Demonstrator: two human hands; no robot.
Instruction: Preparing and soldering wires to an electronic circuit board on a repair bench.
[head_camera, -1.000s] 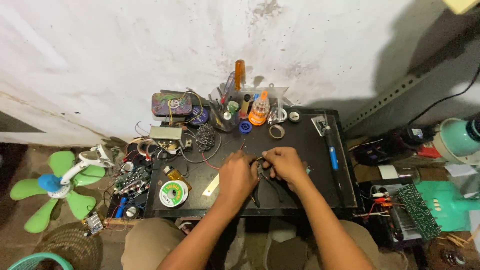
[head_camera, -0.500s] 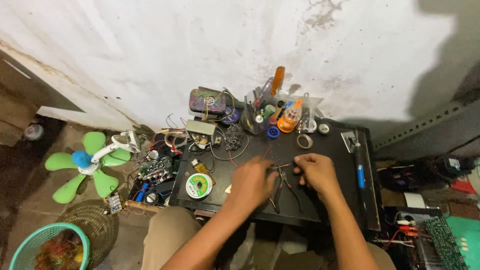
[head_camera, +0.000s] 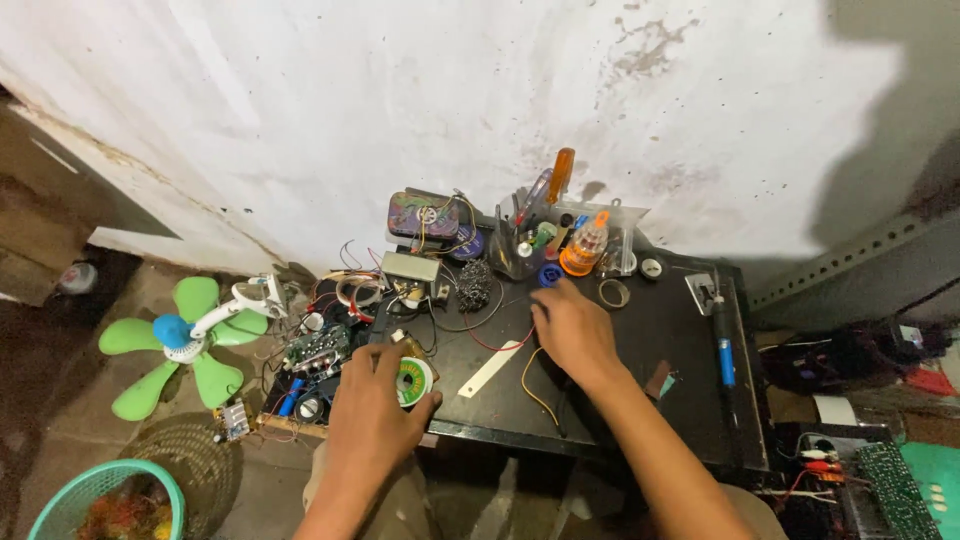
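Table: matt black top, smooth, dusty in places
Wall: rough plaster, white, stained and speckled
Solder reel: glossy plastic spool under the left hand
Wire wool: dull grey metal tangle
Screwdriver: translucent orange plastic handle
Fan: smooth green plastic blades
Basket: green plastic mesh
Wire: yellow plastic sheath beside the right hand

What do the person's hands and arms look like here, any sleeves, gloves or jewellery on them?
Both arms are bare from the bottom edge of the picture up to the hands: no sleeves show. The left hand and the right hand wear no gloves, and no watch, bracelet or ring is visible on the wrists or fingers. No cables or straps run along either forearm.
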